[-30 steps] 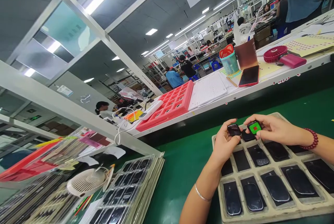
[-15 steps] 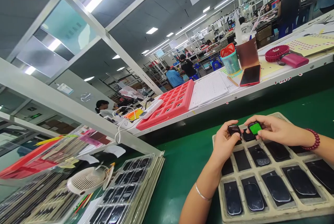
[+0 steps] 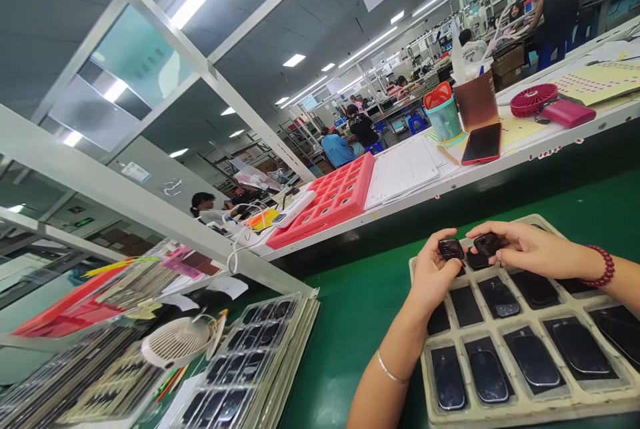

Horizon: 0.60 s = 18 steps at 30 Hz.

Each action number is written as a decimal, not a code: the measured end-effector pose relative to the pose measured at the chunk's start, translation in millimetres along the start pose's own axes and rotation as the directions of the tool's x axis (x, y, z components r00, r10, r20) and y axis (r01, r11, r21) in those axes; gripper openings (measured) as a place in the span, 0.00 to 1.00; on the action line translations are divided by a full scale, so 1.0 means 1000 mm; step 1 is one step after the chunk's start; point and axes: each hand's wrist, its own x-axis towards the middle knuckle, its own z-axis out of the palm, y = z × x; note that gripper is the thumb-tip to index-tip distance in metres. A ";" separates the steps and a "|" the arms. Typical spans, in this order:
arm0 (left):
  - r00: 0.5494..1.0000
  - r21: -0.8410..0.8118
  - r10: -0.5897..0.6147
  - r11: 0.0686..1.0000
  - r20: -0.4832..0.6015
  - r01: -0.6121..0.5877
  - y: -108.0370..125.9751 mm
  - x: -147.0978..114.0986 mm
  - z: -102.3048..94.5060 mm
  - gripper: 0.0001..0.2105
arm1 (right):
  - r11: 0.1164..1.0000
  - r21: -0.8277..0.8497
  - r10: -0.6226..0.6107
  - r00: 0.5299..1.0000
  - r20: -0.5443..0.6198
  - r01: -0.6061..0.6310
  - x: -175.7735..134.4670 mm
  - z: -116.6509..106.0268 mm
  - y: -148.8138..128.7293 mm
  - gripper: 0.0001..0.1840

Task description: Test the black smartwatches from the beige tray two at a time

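My left hand (image 3: 430, 275) pinches a small dark square smartwatch body (image 3: 451, 249) between thumb and fingers, its glossy face turned up. In my right hand (image 3: 533, 250) is a second smartwatch body (image 3: 485, 244), whose screen is dark. The two are held close together but apart, over the far edge of a beige moulded tray (image 3: 425, 362). Black rounded screen pieces (image 3: 537, 359) lie in the tray's pockets. One pocket near my left hand shows a flat dark rectangle (image 3: 466, 305). My fingers partly cover both smartwatch bodies.
Stacked trays of dark pieces (image 3: 250, 355) stand left on the green mat (image 3: 330, 362), beside a white fan (image 3: 175, 342). A raised white shelf holds a red foam tray (image 3: 330, 199), papers (image 3: 405, 172), a phone (image 3: 481, 144), cups and a pink fan (image 3: 534, 100). Several people sit beyond.
The screen in my right hand was bright green and is now dark. The left piece has tipped slightly to show more of its face. Both hands stay nearly in place.
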 end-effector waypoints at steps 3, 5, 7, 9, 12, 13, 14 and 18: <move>1.000 -0.012 0.001 1.000 0.001 -0.001 0.000 0.001 0.000 0.25 | 1.000 0.015 0.001 1.000 0.006 -0.001 0.001 0.000 0.001 0.25; 1.000 -0.028 0.002 1.000 0.001 -0.002 0.000 0.001 0.000 0.26 | 1.000 0.026 0.012 1.000 0.005 -0.012 0.001 0.001 0.003 0.26; 1.000 -0.054 0.003 0.999 -0.003 -0.003 0.000 0.002 0.000 0.27 | 0.998 0.046 0.033 0.999 -0.001 -0.033 0.001 0.001 0.004 0.28; 1.000 -0.109 -0.016 0.994 0.005 0.017 0.000 0.003 -0.001 0.31 | 0.991 0.118 0.062 0.998 -0.011 -0.060 0.002 0.000 0.003 0.32; 0.995 -0.270 -0.084 0.958 0.058 0.097 0.000 0.006 -0.004 0.39 | 0.927 0.359 0.132 0.990 -0.042 -0.109 0.001 -0.002 -0.003 0.40; 0.991 -0.325 -0.106 0.937 0.083 0.127 0.001 0.006 -0.006 0.40 | 0.885 0.449 0.163 0.985 -0.053 -0.122 0.001 -0.003 -0.005 0.41; 0.987 -0.374 -0.121 0.915 0.104 0.152 0.001 0.007 -0.007 0.40 | 0.838 0.528 0.193 0.979 -0.059 -0.134 0.000 -0.005 -0.007 0.40; 0.975 -0.527 -0.179 0.820 0.131 0.221 0.005 0.008 -0.013 0.28 | 0.654 0.735 0.253 0.967 0.015 -0.182 0.002 -0.015 -0.007 0.26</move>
